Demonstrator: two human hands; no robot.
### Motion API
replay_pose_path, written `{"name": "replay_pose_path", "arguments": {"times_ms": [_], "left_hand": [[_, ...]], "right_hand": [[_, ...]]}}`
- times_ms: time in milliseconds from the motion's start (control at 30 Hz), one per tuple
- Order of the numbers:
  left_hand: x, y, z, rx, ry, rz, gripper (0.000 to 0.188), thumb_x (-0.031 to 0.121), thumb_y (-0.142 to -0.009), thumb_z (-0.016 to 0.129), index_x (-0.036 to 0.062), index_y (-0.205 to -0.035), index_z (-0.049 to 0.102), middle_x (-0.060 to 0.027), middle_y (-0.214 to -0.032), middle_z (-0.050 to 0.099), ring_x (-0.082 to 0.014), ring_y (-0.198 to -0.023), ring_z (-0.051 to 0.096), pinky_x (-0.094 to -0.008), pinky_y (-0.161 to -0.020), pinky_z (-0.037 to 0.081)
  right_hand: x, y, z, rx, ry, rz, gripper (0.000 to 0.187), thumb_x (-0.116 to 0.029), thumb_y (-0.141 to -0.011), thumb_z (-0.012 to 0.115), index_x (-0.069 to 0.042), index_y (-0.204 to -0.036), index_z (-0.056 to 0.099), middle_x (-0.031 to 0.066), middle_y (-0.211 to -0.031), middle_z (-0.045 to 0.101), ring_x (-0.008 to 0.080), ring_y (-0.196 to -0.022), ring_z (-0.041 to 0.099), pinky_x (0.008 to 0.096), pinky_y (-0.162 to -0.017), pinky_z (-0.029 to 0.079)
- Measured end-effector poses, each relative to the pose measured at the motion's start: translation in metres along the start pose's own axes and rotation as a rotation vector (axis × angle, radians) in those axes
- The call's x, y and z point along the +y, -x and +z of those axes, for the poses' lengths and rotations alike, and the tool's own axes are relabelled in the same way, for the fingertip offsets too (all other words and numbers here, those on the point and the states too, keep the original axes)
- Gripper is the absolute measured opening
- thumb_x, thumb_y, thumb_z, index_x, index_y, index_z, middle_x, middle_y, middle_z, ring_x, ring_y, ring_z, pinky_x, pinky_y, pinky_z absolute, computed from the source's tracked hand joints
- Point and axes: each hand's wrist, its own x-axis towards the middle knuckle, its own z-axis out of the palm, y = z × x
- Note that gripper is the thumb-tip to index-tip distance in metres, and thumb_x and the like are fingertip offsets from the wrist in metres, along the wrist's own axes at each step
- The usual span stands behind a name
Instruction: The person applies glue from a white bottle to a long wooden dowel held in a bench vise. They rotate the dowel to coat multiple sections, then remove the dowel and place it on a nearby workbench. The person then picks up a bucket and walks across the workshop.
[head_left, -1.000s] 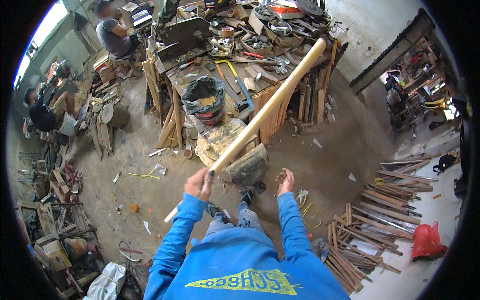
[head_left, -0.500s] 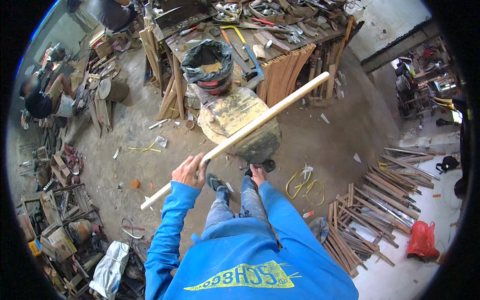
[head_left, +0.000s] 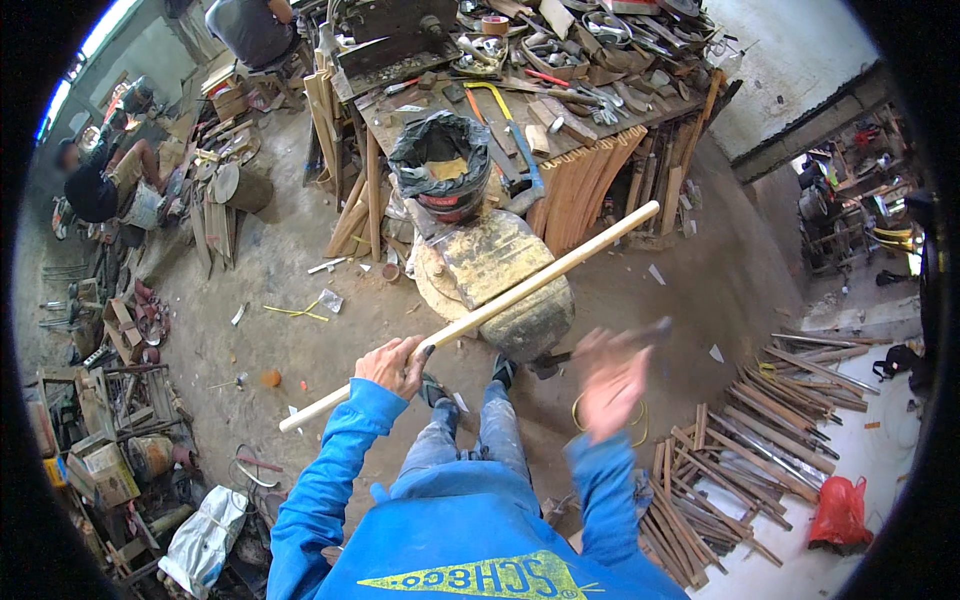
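Head view: pale pole (head_left: 545, 274) slants over dusty block (head_left: 532, 322), far end pointing toward right front corner of bench (head_left: 688, 103). Touching block? I cannot tell. To hold pole well: grip firm, long end steady, clear of bucket (head_left: 408, 165). Left hand (head_left: 390, 366) wraps pole near low end, fingers curled, arm bent. Right hand (head_left: 608, 388) apart from pole, out in front, blurred; cannot tell how spread fingers are or if they hold anything. Bow saw (head_left: 529, 157) lies by bench's front edge.
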Motion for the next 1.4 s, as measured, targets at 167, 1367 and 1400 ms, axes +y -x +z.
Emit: {"name": "replay_pose_path", "arguments": {"times_ms": [167,1367,1400], "left_hand": [[0.003,0.000,-0.005,-0.066,-0.028,-0.028,0.026,0.032,-0.094,0.053,0.0144,-0.108,0.067,-0.0097,-0.080,0.064,-0.0319,-0.071,0.064,-0.0427,-0.062,0.050],[-0.202,0.189,-0.069,0.155,-0.284,-0.004,0.021,0.010,-0.089,0.059,0.0105,-0.110,0.061,-0.0090,-0.095,0.066,-0.0249,-0.078,0.066,-0.0354,-0.064,0.052],[-0.204,0.205,-0.062,0.169,-0.160,-0.187,0.024,0.009,-0.088,0.059,0.0094,-0.113,0.059,-0.0089,-0.096,0.067,-0.0238,-0.078,0.066,-0.0346,-0.064,0.053]], "right_hand": [[0.031,-0.127,-0.131,-0.038,1.739,0.027,0.032,-0.022,-0.098,0.045,-0.004,-0.122,0.057,0.0130,-0.120,0.061,0.0228,-0.114,0.054,0.0380,-0.100,0.041],[-0.029,-0.240,-0.267,-0.194,2.101,0.252,0.041,-0.006,-0.086,0.051,-0.003,-0.127,0.055,0.0259,-0.123,0.054,0.0360,-0.101,0.058,0.0405,-0.095,0.045],[-0.053,-0.243,-0.256,0.003,1.725,0.297,0.043,-0.007,-0.085,0.051,-0.001,-0.127,0.054,0.0234,-0.119,0.057,0.0334,-0.099,0.058,0.0394,-0.093,0.046]]}}
